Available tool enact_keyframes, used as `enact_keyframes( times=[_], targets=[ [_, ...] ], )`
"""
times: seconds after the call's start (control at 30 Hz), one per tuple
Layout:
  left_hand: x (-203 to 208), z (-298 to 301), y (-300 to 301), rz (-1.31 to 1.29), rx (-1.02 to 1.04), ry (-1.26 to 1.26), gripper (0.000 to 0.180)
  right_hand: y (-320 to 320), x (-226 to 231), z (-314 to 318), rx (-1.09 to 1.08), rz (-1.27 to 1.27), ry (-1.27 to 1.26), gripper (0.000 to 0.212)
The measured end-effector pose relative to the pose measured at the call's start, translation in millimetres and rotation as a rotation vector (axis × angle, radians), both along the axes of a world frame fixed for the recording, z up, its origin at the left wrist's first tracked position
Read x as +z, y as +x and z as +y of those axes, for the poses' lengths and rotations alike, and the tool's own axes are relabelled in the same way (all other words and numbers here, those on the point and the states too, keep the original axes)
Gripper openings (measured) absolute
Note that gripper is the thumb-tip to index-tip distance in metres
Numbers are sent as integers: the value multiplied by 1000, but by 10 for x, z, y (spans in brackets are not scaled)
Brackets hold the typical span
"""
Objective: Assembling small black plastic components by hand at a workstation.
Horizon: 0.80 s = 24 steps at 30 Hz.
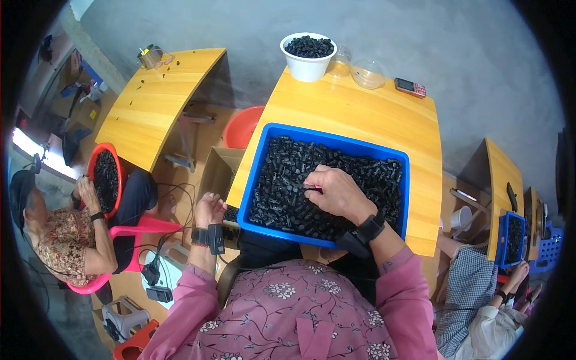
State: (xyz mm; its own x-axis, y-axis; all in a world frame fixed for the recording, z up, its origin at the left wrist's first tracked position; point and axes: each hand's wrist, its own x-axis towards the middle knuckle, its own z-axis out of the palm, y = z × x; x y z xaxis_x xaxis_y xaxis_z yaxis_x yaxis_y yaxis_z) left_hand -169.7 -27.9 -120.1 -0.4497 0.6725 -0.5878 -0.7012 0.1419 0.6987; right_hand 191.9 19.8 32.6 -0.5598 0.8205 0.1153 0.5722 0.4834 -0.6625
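A blue tray on the table in front of me is filled with small black cylindrical parts. Over its middle, my right hand pinches a small black part between thumb and fingertips. My left hand hovers left of the tray, beside an open cardboard box. Its fingers curl inward, and whatever they hold, if anything, is hidden. More black parts show low in the box, close to that hand. Both my wrists carry straps with black devices.
On my wooden table stand a white tub of black parts, clear plastic containers and a phone. A red basin sits behind the box. Cables hang near my left arm. Co-workers handle black parts at both sides.
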Motion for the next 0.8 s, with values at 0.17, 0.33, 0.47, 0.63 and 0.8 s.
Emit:
enact_keyframes(
  times=[0.17, 0.33, 0.47, 0.63, 0.8],
  targets=[
    [471, -2, 119, 50, -18, 123, 18, 81, 192, -36, 17, 37, -89, 16],
    [1158, 3, 457, 159, -106, 338, 23, 120, 262, -90, 70, -80, -39, 17],
    [1502, 23, 884, 198, -281, 513, 24, 104, 90, -52, 43, -44, 20, 17],
    [1620, 63, 1394, 159, -607, 609, 21, 129, 44, -16, -84, 353, -186, 16],
    [1517, 126, 1595, 226, -798, 458, 27, 158, 115, -37, -109, 559, -348, 19]
  ],
)
